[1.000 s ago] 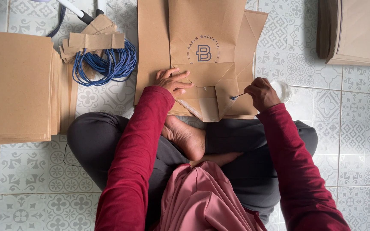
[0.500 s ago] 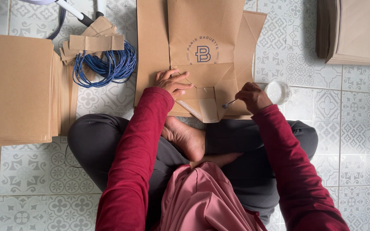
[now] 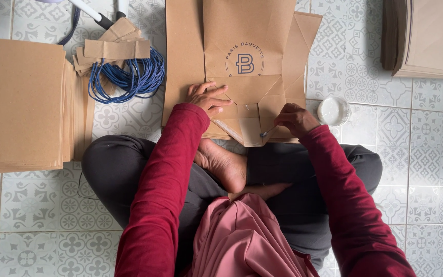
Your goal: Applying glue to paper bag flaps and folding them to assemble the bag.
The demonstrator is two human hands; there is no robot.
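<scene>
Here, nearest the camera, the person sits cross-legged on the patterned tile floor, and just beyond the knees lies a flattened brown paper bag with its bottom flaps opened toward the lap. The step in hand looks like gluing the bag's bottom fold. The left hand rests flat on the left part of the fold, fingers spread and pressing the paper down. The right hand has its fingers pinched together around a thin glue stick applicator, whose tip touches the right edge of the small centre flap. Just right of the bag sits a small round dish of white glue, near that hand. Judged from this, the next move calls for a steady stroke along the flap edge while the other hand keeps the fold from lifting. Left of the bag, a coil of blue cord lies under short cardboard strips, and further left a stack of brown paper sheets. Far right of the bag, another pile of flat bags lies at the frame's corner.
</scene>
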